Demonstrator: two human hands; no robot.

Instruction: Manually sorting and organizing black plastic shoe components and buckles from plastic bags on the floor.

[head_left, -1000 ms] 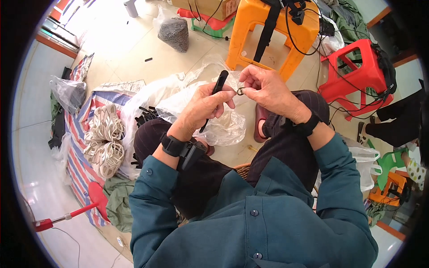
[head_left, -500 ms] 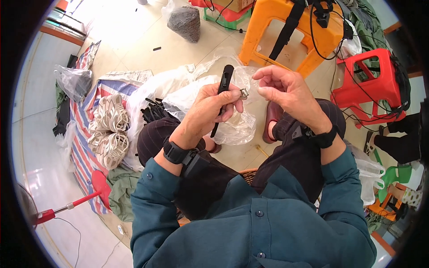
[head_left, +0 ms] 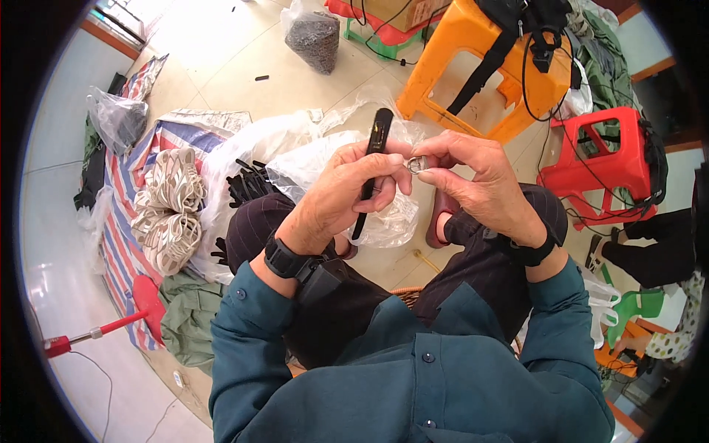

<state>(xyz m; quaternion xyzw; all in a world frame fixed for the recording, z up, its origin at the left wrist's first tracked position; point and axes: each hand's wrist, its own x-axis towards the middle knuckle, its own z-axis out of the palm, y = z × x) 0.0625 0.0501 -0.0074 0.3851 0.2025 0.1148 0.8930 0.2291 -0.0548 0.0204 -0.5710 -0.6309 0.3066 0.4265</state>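
Observation:
My left hand (head_left: 332, 184) is closed around a long, flat black strip (head_left: 379, 130) with a rounded upper end, which stands slightly tilted between thumb and fingers. Just right of it, a small shiny metal buckle-like piece (head_left: 416, 164) sits between the fingertips of both hands. My right hand (head_left: 484, 177) pinches this metal piece between thumb and forefinger. Whether the metal piece is joined to the strip is hidden by my fingers. Below the hands lies a clear plastic bag (head_left: 395, 221). More black strips (head_left: 251, 183) lie in a pile by my left knee.
Bundled pale cords or strips (head_left: 173, 192) lie on a striped sheet (head_left: 118, 244) at left. An orange stool (head_left: 421, 70) and a red stool (head_left: 598, 166) stand at right, with cables around them. A filled bag (head_left: 314, 44) stands ahead. Another person's hand (head_left: 631, 343) shows at far right.
My right hand has moved left and closed on the metal piece, which was beside my left fingers before. The black strip has stayed in my left hand. The view has shifted slightly.

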